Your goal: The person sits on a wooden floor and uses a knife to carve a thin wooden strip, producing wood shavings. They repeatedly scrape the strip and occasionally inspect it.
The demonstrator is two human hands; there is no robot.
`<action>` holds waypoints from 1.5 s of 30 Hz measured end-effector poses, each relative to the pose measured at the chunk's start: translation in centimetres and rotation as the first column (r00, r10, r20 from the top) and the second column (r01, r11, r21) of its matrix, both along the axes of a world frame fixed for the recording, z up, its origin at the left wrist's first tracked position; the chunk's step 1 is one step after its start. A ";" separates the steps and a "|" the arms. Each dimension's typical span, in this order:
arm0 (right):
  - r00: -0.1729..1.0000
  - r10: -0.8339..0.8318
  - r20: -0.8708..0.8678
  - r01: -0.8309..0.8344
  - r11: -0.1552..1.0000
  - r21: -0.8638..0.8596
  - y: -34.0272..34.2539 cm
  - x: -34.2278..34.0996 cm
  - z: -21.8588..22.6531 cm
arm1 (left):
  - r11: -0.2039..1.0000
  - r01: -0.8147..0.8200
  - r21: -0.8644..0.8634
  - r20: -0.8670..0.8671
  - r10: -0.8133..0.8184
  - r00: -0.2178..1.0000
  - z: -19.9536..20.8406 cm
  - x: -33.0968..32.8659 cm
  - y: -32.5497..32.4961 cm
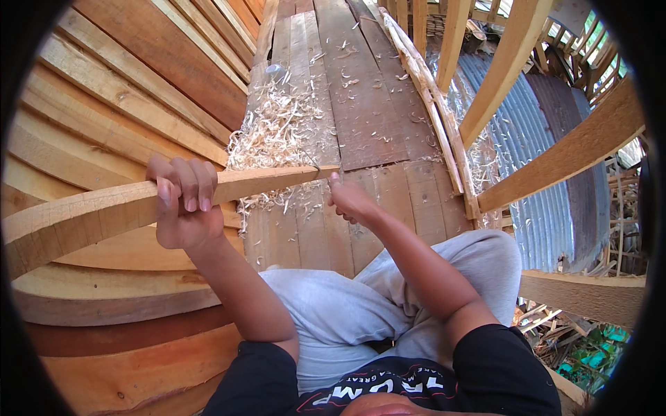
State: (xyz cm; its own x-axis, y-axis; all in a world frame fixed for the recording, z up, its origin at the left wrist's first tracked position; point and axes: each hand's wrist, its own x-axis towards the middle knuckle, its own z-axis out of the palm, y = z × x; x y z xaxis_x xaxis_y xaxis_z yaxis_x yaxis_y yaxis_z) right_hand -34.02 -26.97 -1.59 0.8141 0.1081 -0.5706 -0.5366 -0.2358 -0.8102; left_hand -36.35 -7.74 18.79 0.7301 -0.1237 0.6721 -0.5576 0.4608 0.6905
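Observation:
A long pale wooden beam (257, 182) comes in from the left edge and narrows to a pointed end in the middle of the view. My left hand (186, 201) is closed around it, fingers over the top and thumb alongside. Close by the narrow end, my right hand (352, 202) has its fingers curled in and its thumb raised towards the tip. Whatever those fingers may hold is hidden. A thin dark curved sliver (312, 162) shows at the beam's upper edge near the tip; its kind is too small to tell.
Curly wood shavings (281, 128) lie heaped on the plank floor (371, 97) beyond the beam. Stacked boards (104, 111) line the left side. On the right are a rough pole (427, 97), slanted wooden posts (565, 152) and corrugated metal sheets (524, 139). A small clear round object (275, 71) sits by the shavings.

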 end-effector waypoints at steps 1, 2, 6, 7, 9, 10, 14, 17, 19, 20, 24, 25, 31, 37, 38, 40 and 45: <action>0.986 -0.018 -0.164 0.019 1.000 0.002 0.0 0.0 0.2 | 1.000 -0.026 -0.014 0.003 0.026 1.000 -0.1 -0.1 -0.1; 0.999 0.021 0.031 -0.017 0.993 -0.115 0.3 -0.1 0.4 | 0.998 -0.053 -0.027 0.006 0.053 0.999 -0.3 -0.3 -0.2; 0.890 0.198 0.410 -0.055 0.941 -0.335 2.8 -1.4 5.5 | 0.993 -0.113 -0.024 0.037 0.114 0.993 -0.8 -0.8 -0.6; 0.884 0.211 0.417 -0.066 0.939 -0.336 2.7 -1.6 6.8 | 0.992 -0.119 -0.031 0.040 0.120 0.992 -0.9 -0.8 -1.1; 0.925 0.048 0.377 0.094 0.933 -0.348 1.5 0.1 0.8 | 0.993 -0.104 -0.049 0.047 0.107 0.993 -0.6 -0.6 -2.8; 0.926 0.012 0.377 0.132 0.926 -0.353 0.0 1.0 -3.0 | 0.995 -0.084 -0.045 0.071 0.087 0.994 -0.4 -0.6 -3.1; 0.906 0.076 0.415 0.062 0.949 -0.309 1.0 0.2 -1.6 | 0.976 -0.214 -0.043 0.064 0.217 0.974 -0.7 -1.1 -3.1; 0.913 0.091 0.398 0.028 0.959 -0.283 2.2 -0.9 4.2 | 0.933 -0.349 -0.087 -0.009 0.350 0.937 -0.6 -1.2 -3.9; 0.910 0.064 0.409 0.059 0.958 -0.280 1.8 -0.8 3.1 | 0.919 -0.383 -0.098 -0.039 0.381 0.924 -0.7 -1.4 -4.2; 0.903 0.027 0.430 0.102 0.956 -0.276 1.1 0.2 0.5 | 0.922 -0.375 -0.095 -0.032 0.373 0.927 -0.5 -1.3 -4.6; 0.925 0.029 0.378 0.075 0.963 -0.257 1.5 0.1 1.2 | 0.911 -0.398 -0.106 -0.022 0.398 0.917 -0.7 -1.0 -3.9; 0.909 0.085 0.407 0.030 0.963 -0.268 1.7 -0.3 3.6 | 0.915 -0.389 -0.102 -0.009 0.390 0.921 -0.6 -0.9 -3.5; 0.911 0.060 0.409 0.089 0.937 -0.338 0.7 0.9 0.1 | 0.935 -0.345 -0.081 -0.005 0.346 0.938 -0.6 -0.8 -3.9; 0.898 0.195 0.393 -0.050 0.935 -0.350 2.0 -0.9 6.2 | 0.955 -0.291 -0.051 0.050 0.294 0.955 -1.0 -0.9 -2.3; 0.892 0.248 0.378 -0.102 0.925 -0.367 2.2 -1.4 7.2 | 0.961 -0.273 -0.039 0.054 0.275 0.960 -1.0 -1.0 -2.5; 0.915 0.180 0.360 -0.017 0.912 -0.410 0.5 0.0 1.4 | 0.971 -0.238 -0.016 0.070 0.238 0.969 -1.0 -1.1 -2.9; 0.919 0.089 0.384 0.084 0.907 -0.413 -1.1 1.2 -5.8 | 0.973 -0.229 -0.016 0.122 0.230 0.966 -0.7 -0.6 -3.7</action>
